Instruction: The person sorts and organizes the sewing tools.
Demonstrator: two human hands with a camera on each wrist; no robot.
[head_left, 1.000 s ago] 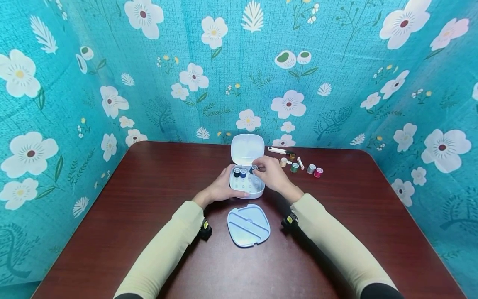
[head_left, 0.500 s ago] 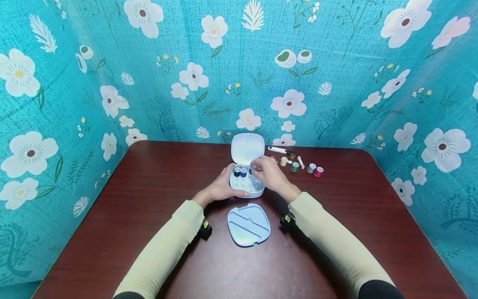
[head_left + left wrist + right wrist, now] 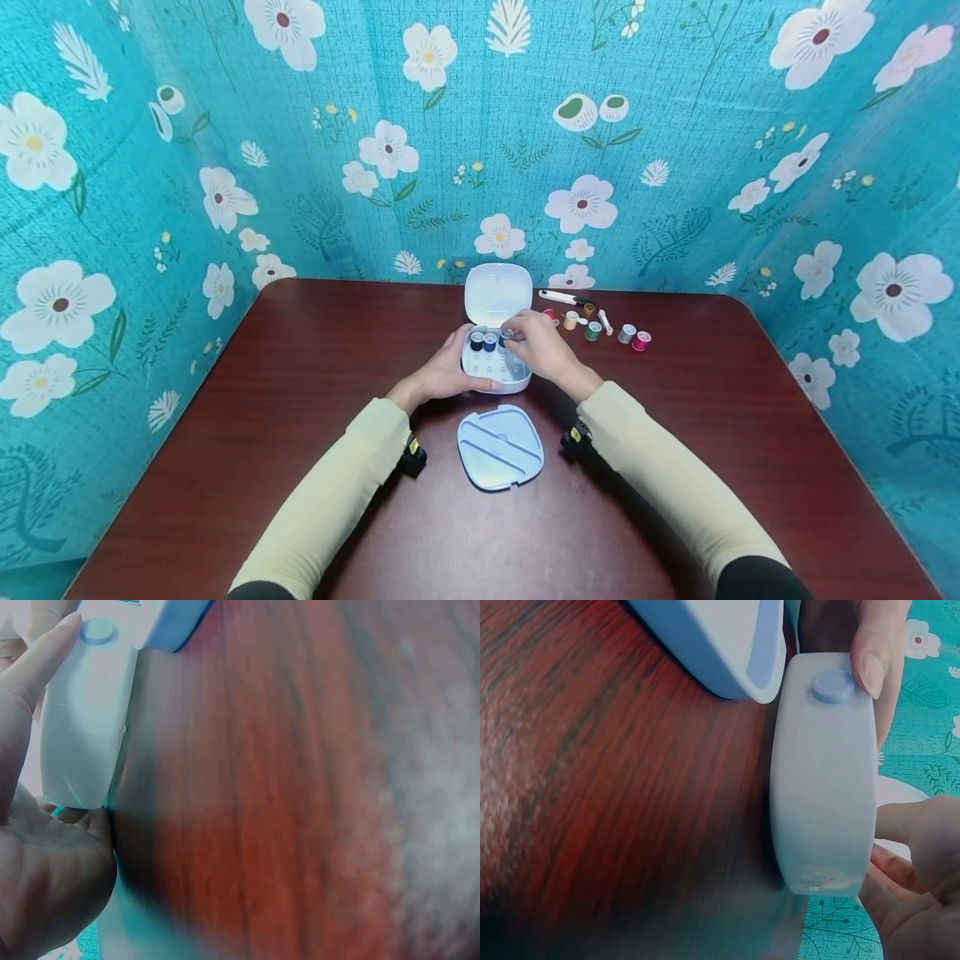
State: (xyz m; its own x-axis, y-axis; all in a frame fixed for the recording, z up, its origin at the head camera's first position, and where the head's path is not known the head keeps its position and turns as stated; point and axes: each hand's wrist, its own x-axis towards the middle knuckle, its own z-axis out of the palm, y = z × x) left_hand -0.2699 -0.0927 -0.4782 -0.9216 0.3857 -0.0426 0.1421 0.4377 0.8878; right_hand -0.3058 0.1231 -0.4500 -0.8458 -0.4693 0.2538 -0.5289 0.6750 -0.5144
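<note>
A white sewing box (image 3: 513,387) stands on the table with its lid (image 3: 498,295) raised at the back. My left hand (image 3: 442,372) grips its left side, the thumb lying along the front wall beside a round pale-blue button (image 3: 833,687). My right hand (image 3: 547,345) pinches a dark thread spool (image 3: 506,336) at the back row of the box, right of a black spool (image 3: 477,342) and a blue spool (image 3: 491,342). Rows of small pegs stand in front of these. In the right wrist view the held spool is hidden behind the box wall.
A pale-blue tray insert (image 3: 501,450) lies in front of the box. To the right are a white-handled tool (image 3: 561,297), a beige spool (image 3: 571,320), a green spool (image 3: 593,331), a grey spool (image 3: 627,333) and a pink spool (image 3: 641,340). A floral curtain borders the table.
My right hand has shifted slightly left with the dark spool, bringing it nearer the blue one. The left hand keeps its grip on the box.
</note>
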